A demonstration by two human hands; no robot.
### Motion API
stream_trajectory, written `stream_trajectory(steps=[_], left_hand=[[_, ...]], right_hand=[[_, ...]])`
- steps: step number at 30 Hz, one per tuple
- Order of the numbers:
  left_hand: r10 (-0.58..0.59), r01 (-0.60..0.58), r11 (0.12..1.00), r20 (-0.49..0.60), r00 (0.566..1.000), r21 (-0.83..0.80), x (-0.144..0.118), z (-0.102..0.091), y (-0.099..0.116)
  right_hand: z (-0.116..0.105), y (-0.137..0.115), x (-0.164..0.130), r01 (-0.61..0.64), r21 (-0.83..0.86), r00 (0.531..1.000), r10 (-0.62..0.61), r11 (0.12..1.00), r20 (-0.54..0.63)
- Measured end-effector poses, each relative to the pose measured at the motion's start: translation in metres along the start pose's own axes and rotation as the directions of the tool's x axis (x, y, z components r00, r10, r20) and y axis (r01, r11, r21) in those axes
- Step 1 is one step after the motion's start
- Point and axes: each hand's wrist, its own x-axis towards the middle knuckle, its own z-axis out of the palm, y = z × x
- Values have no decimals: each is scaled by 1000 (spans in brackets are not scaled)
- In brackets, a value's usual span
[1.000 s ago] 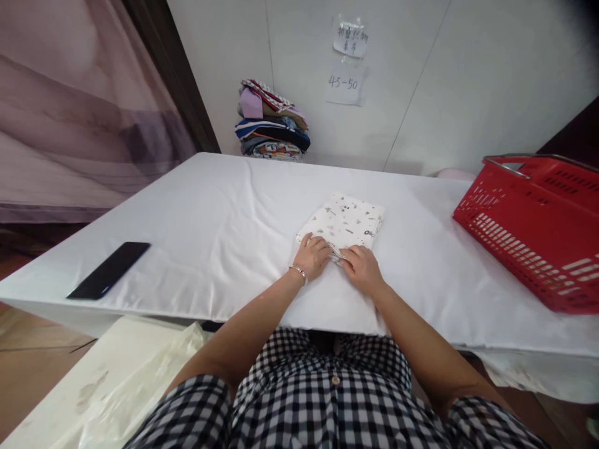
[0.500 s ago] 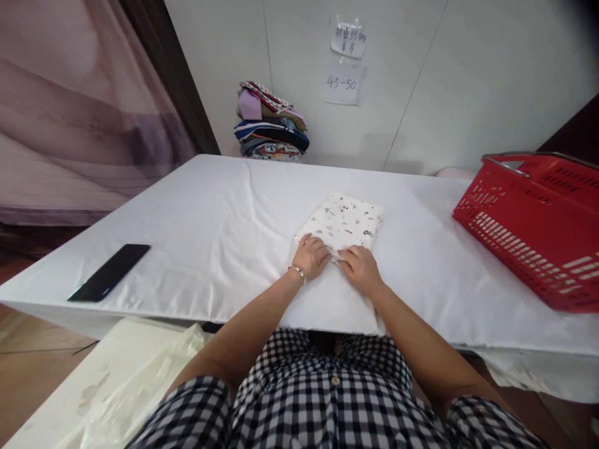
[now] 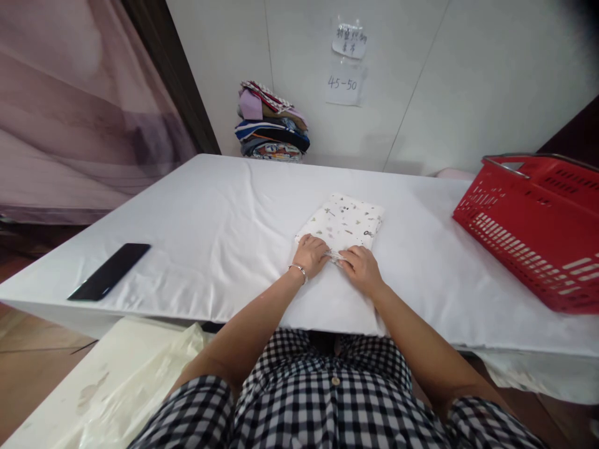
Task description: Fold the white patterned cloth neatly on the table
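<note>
Nothing moved: left hand, right hand still pinching folded cloth edge.

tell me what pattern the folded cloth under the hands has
White folded cloth with small scattered dark specks, seen in the head view.

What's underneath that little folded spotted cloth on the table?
The folded spotted cloth lies on the white table cover. Both hands, left hand and right hand, grip its near edge. Anything beneath or between its folds is hidden.
</note>
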Motion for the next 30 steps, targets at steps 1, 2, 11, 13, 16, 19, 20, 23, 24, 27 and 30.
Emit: stream_trajectory(steps=[1, 2, 11, 13, 16, 19, 20, 23, 24, 27, 30], left_hand=[[-8, 8, 1000, -2, 1000, -16, 0, -1, 0], [-16, 16, 999, -5, 1000, -33, -1, -2, 0], [-45, 43, 996, -15, 999, -79, -1, -3, 0], [-47, 45, 997, -17, 999, -69, 0, -1, -1], [-40, 39, 998, -17, 999, -57, -1, 2, -2], [-45, 45, 998, 4, 999, -52, -2, 2, -3], [-51, 52, 997, 12, 999, -54, -2, 1, -4], [-84, 83, 994, -10, 996, -66, -4, 0, -5], [-101, 99, 993, -30, 994, -70, -4, 0, -5], [-159, 155, 985, -55, 986, -78, -4, -1, -7], [-210, 208, 975, -10, 978, -82, -3, -2, -7]], right_hand=[[0, 1, 0, 1, 10, 1000, -1, 1000, -5], [1, 2, 0, 1, 18, 1000, -1, 1000, -10], [2, 2, 0, -7, 52, 1000, 8, 999, -18], [2, 3, 0, -12, 61, 1000, 13, 998, -19], [4, 4, 0, -13, 68, 1000, 14, 998, -21], [4, 4, 0, -14, 72, 999, 16, 997, -28], [4, 4, 0, -16, 73, 999, 18, 997, -31], [2, 2, 0, -22, 72, 999, 25, 997, -35], [2, 2, 0, -23, 71, 999, 25, 997, -33], [2, 2, 0, -24, 69, 999, 26, 997, -27], [3, 3, 0, -22, 73, 999, 24, 997, -28]])
